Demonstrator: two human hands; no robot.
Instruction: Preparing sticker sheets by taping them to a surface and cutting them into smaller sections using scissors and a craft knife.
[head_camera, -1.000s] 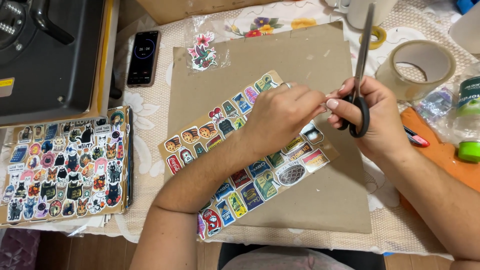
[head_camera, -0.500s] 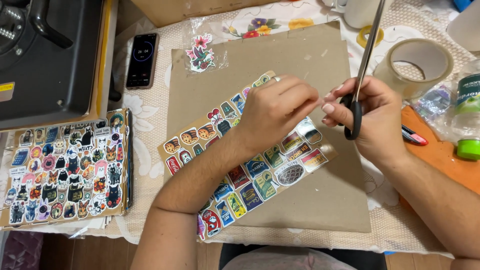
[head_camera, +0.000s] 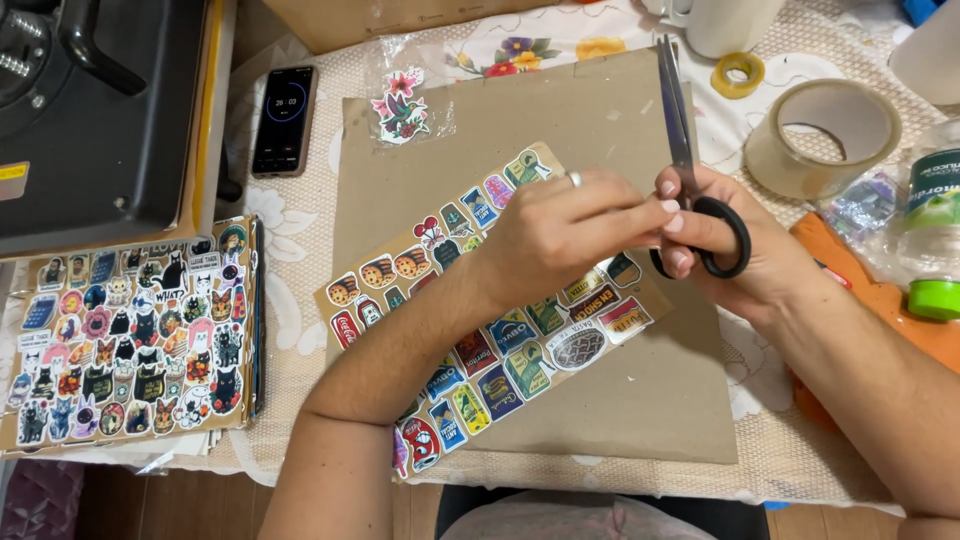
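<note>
My right hand (head_camera: 775, 275) holds black-handled scissors (head_camera: 680, 120) by the loops, with the shut blades pointing away from me. My left hand (head_camera: 545, 235) lies across a long sheet of colourful stickers (head_camera: 480, 375) on a brown cardboard board (head_camera: 620, 400). Its fingertips are bunched against my right hand's fingertips beside the scissor handle. Whether anything is pinched between them is hidden. A ring shows on one left finger.
A second sheet of cat stickers (head_camera: 130, 330) lies at the left under a black machine (head_camera: 90, 100). A phone (head_camera: 284, 120) and a bagged flower sticker (head_camera: 400, 112) sit behind. A wide tape roll (head_camera: 822, 135), small yellow roll (head_camera: 738, 73) and green-capped bottle (head_camera: 935, 240) stand at the right.
The scissor blades have swung from leaning right to leaning slightly left. My left fingertips stay against my right hand by the handle.
</note>
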